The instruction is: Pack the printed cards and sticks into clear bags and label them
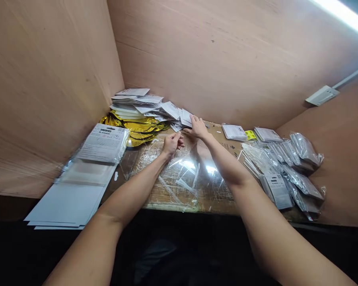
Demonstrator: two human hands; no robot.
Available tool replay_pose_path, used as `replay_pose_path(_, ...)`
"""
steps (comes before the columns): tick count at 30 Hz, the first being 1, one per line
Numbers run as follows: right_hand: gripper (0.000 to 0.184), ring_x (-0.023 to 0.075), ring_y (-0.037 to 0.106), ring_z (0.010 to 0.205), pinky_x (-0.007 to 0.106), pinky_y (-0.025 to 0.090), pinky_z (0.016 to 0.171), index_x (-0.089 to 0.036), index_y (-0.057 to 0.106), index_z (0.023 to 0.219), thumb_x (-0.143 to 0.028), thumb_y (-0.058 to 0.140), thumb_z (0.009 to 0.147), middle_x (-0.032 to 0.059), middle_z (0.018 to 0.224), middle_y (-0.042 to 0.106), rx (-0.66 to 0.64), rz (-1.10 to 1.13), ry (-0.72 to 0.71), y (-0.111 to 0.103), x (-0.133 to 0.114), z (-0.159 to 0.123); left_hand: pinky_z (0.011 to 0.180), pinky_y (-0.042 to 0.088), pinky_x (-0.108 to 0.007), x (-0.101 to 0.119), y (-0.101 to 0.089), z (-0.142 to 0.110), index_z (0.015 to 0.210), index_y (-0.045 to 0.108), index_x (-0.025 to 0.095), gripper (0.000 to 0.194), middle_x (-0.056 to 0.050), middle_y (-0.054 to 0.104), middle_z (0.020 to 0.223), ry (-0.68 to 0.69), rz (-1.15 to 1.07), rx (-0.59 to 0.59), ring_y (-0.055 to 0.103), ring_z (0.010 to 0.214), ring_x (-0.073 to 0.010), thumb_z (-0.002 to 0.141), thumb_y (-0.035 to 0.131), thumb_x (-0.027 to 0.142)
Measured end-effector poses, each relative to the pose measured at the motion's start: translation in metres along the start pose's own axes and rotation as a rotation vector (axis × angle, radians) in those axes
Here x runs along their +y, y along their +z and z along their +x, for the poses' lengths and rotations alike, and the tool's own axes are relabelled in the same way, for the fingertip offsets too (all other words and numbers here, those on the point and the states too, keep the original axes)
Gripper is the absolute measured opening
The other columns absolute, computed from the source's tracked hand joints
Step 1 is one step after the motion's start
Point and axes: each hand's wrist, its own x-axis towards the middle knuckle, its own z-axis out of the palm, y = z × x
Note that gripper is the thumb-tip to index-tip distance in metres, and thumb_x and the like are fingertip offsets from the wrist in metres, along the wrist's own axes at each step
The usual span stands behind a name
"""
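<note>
Hands side by side near the back edge of the tabletop (219,142), not touching. Left hand (173,143) loosely curled, fingers drawn in toward the thumb; cannot tell whether anything is pinched there. Right hand (198,128) reaches further back, fingers spread at the loose white cards (185,117); contact looks likely, a firm grip cannot be told.

The cards lie along the back edge, running from a taller card stack (137,99) in the back left corner. Gold foil pieces (143,129) fanned just in front of that stack. Left edge: a printed card pack (101,143), with white sheets (68,204) overhanging the front left corner. Clear plastic strips (187,184) scattered mid-table, toward the front edge.

Progress, as judged: bagged packs (304,149) crowd the right edge and look finished; the loose cards and foil look still unpacked. Partway along, exact count unclear.
</note>
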Motion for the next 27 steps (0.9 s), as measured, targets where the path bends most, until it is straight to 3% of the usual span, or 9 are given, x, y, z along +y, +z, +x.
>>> replay_pose_path(4, 0.029, 0.0380, 0.061, 0.118, 0.047, 0.053, 0.097, -0.013, 0.071, 0.125, -0.018, 0.050, 0.105, 0.0238, 0.124, 0.075, -0.007, -0.084, -0.041, -0.008, 0.011, 0.015, 0.064, 0.057, -0.026, 0.014, -0.012, 0.016, 0.095, 0.073, 0.013, 0.059, -0.013, 0.076, 0.081, -0.334, -0.378, -0.051, 0.077, 0.073, -0.0201, 0.103, 0.058, 0.070)
replay_pose_path(8, 0.033, 0.0333, 0.059, 0.109, 0.042, 0.054, 0.085, -0.019, 0.071, 0.102, -0.018, 0.039, 0.108, 0.0200, 0.109, 0.074, 0.252, -0.088, -0.200, -0.010, 0.033, -0.046, 0.090, 0.066, -0.042, 0.020, -0.018, 0.017, 0.112, 0.075, 0.010, 0.070, -0.027, 0.080, 0.111, -0.453, -0.505, -0.215, 0.079, 0.110, -0.0352, 0.093, 0.066, 0.077)
replay_pose_path(12, 0.022, 0.0309, 0.062, 0.112, 0.046, 0.058, 0.093, -0.022, 0.072, 0.098, -0.025, 0.051, 0.107, 0.0161, 0.118, 0.074, 0.203, 0.133, -0.429, -0.003, 0.034, -0.126, 0.098, 0.065, -0.051, 0.012, -0.010, 0.006, 0.112, 0.076, 0.016, 0.043, -0.015, 0.083, 0.103, -0.386, -0.375, -0.287, 0.079, 0.105, -0.0324, 0.080, 0.090, 0.040)
replay_pose_path(14, 0.018, 0.0332, 0.060, 0.129, 0.052, 0.057, 0.107, -0.023, 0.073, 0.111, -0.031, 0.059, 0.103, 0.0166, 0.139, 0.069, 0.264, 0.340, -0.319, -0.001, 0.031, -0.151, 0.101, 0.064, -0.051, 0.006, -0.002, -0.001, 0.106, 0.076, 0.016, 0.040, -0.011, 0.083, 0.097, -0.273, -0.300, -0.213, 0.079, 0.101, -0.0292, 0.070, 0.093, 0.022)
replay_pose_path(16, 0.031, 0.0336, 0.060, 0.137, 0.057, 0.056, 0.112, -0.024, 0.069, 0.127, -0.040, 0.060, 0.102, 0.0160, 0.148, 0.066, 0.359, 0.658, -0.058, -0.002, 0.027, -0.163, 0.104, 0.062, -0.051, 0.003, 0.006, -0.008, 0.103, 0.076, 0.015, 0.044, -0.011, 0.084, 0.101, -0.164, -0.275, -0.174, 0.079, 0.105, -0.0306, 0.063, 0.093, 0.017)
replay_pose_path(18, 0.044, 0.0328, 0.067, 0.129, 0.057, 0.059, 0.107, -0.025, 0.065, 0.133, -0.055, 0.056, 0.103, 0.0146, 0.141, 0.071, 0.336, 1.037, 0.182, -0.004, 0.022, -0.165, 0.107, 0.060, -0.052, 0.002, 0.012, -0.014, 0.104, 0.076, 0.016, 0.051, -0.011, 0.084, 0.106, -0.094, -0.253, -0.179, 0.078, 0.111, -0.0333, 0.056, 0.094, 0.017)
replay_pose_path(21, 0.057, 0.0321, 0.072, 0.121, 0.053, 0.059, 0.107, -0.024, 0.064, 0.129, -0.068, 0.069, 0.092, 0.0122, 0.130, 0.077, 0.231, 1.347, 0.256, -0.007, 0.017, -0.154, 0.112, 0.057, -0.055, 0.001, 0.014, -0.021, 0.106, 0.075, 0.015, 0.060, -0.012, 0.084, 0.110, -0.070, -0.179, -0.246, 0.077, 0.116, -0.0357, 0.049, 0.093, 0.015)
replay_pose_path(24, 0.059, 0.0327, 0.071, 0.123, 0.049, 0.055, 0.113, -0.021, 0.066, 0.126, -0.062, 0.081, 0.085, 0.0125, 0.133, 0.077, 0.168, 1.238, 0.149, -0.010, 0.013, -0.129, 0.112, 0.057, -0.055, -0.002, 0.016, -0.022, 0.110, 0.074, 0.017, 0.061, -0.011, 0.084, 0.114, -0.121, -0.168, -0.274, 0.076, 0.119, -0.0355, 0.051, 0.087, 0.015)
replay_pose_path(27, 0.052, 0.0342, 0.072, 0.123, 0.050, 0.055, 0.112, -0.016, 0.068, 0.130, -0.057, 0.066, 0.098, 0.0161, 0.136, 0.076, 0.012, 0.966, 0.116, -0.009, 0.007, -0.085, 0.109, 0.059, -0.049, -0.005, 0.016, -0.017, 0.106, 0.073, 0.018, 0.051, -0.011, 0.083, 0.113, -0.104, -0.233, -0.088, 0.076, 0.114, -0.0313, 0.057, 0.083, 0.016)
